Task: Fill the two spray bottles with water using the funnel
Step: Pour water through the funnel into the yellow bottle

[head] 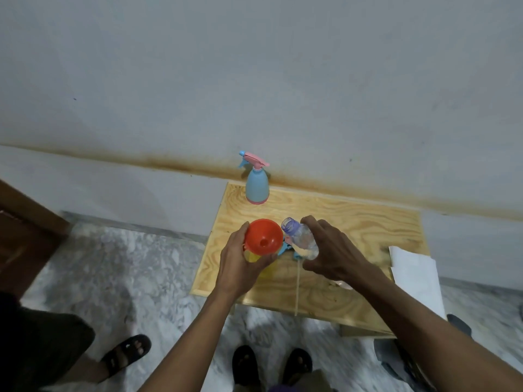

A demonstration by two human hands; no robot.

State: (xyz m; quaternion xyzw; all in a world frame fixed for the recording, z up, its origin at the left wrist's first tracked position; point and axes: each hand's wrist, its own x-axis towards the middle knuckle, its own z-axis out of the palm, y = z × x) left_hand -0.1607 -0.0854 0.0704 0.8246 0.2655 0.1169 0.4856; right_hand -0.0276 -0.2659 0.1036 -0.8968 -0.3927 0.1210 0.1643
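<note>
Head camera, looking down at a small wooden table (353, 222) against a wall. The person's left hand (240, 258) is closed around a yellow spray bottle (252, 257) near the table's front left corner, steadying an orange funnel (263, 236) seated in its neck. The right hand (331, 250) grips a clear plastic water bottle (301, 237), uncapped and tipped so its mouth sits just beside the funnel's rim.

To pour well, the mouth should come over the funnel's centre hole and tip slowly, while the left hand keeps funnel and bottle upright.

A blue spray bottle (257, 188) with its pink trigger top on stands at the back left corner; white paper (416, 275) lies at the right edge.

Most of the yellow bottle is hidden by the hand and funnel, so its water level cannot be judged. Blue parts behind the funnel, perhaps its removed sprayer, are blurred.
</note>
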